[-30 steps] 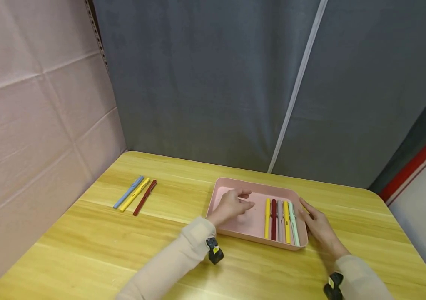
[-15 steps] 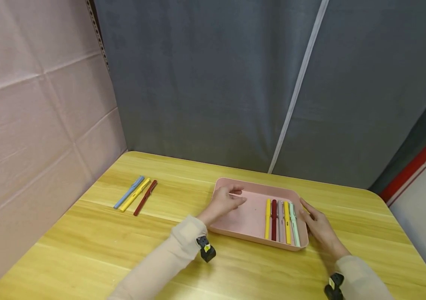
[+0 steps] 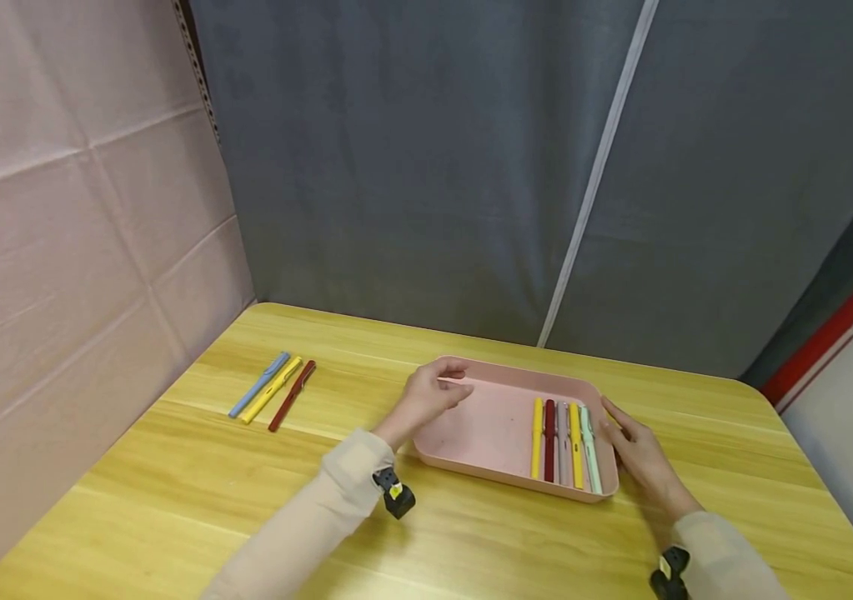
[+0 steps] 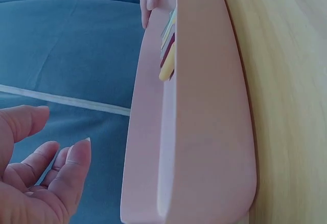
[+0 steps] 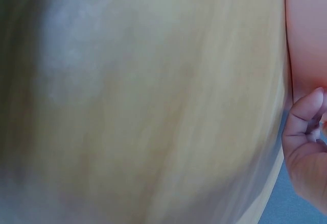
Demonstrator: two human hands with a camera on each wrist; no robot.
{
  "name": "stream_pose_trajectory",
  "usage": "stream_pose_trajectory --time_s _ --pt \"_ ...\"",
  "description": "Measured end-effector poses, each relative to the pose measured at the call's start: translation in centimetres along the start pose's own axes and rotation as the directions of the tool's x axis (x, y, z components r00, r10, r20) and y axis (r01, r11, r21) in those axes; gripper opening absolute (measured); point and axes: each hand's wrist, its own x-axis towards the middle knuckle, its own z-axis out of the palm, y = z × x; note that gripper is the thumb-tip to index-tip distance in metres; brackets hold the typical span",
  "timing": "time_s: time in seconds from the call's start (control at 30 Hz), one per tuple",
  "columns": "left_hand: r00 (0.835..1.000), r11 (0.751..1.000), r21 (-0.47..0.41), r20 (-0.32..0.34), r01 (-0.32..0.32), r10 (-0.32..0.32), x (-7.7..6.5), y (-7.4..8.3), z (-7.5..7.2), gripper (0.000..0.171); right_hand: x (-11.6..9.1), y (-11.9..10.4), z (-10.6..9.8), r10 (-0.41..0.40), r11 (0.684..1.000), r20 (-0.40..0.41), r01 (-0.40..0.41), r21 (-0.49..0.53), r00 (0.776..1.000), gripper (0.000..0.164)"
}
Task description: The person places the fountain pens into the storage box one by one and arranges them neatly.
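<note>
The pink tray (image 3: 486, 476) lies on the wooden table, with several pens (image 3: 563, 443) side by side at its right end: yellow, dark red, greyish purple and mint green. My left hand (image 3: 426, 393) hovers over the tray's left edge, its fingers spread and loosely bent. The left wrist view shows that hand (image 4: 43, 170) with nothing between thumb and fingers. At the tray's right edge, my right hand (image 3: 644, 454) holds the rim with its thumb and fingers. In the right wrist view only part of this hand (image 5: 309, 147) shows, against the pink side.
Three more pens lie at the table's left: a blue pen (image 3: 259, 385), a yellow pen (image 3: 272, 390) and a dark red pen (image 3: 293, 396). A grey curtain (image 3: 411, 167) hangs behind the table (image 3: 171, 492), and a pale cloth (image 3: 81, 208) covers the left side.
My left hand has drawn back leftward, from over the tray's middle to its left edge. The right hand, the tray and the pens stay where they were.
</note>
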Motion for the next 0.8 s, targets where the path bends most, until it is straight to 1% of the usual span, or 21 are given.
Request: stream_pose_trajectory --time_s 0.2,0.47,0.6,0.67,0.8 --pt "1.0 1.0 -0.012 -0.022 0.015 -0.015 -0.2 -0.1 -1.0 0.043 -0.1 0.0 0.0 0.019 1.0 0.007 -0.019 0.007 1.0 0.06" --pt "0.998 0.998 -0.04 -0.049 0.048 -0.05 -0.2 -0.6 -2.1 0.043 -0.1 -0.2 0.0 0.008 1.0 -0.001 -0.008 0.005 1.0 0.059" --pt "0.996 0.997 -0.058 -0.072 0.047 -0.051 -0.4 -0.6 -2.6 0.043 -0.2 -0.3 0.0 -0.016 1.0 0.0 0.016 -0.021 1.0 0.058" --pt "0.996 0.997 -0.064 -0.081 0.035 -0.041 -0.4 -0.7 -2.9 0.042 -0.2 -0.3 -0.1 -0.026 0.999 0.003 0.027 -0.036 1.0 0.058" --pt "0.994 0.997 -0.072 -0.103 0.027 -0.035 -0.4 -1.0 -3.6 0.042 -0.2 -0.3 -0.1 -0.022 0.999 0.014 0.023 -0.048 1.0 0.058"
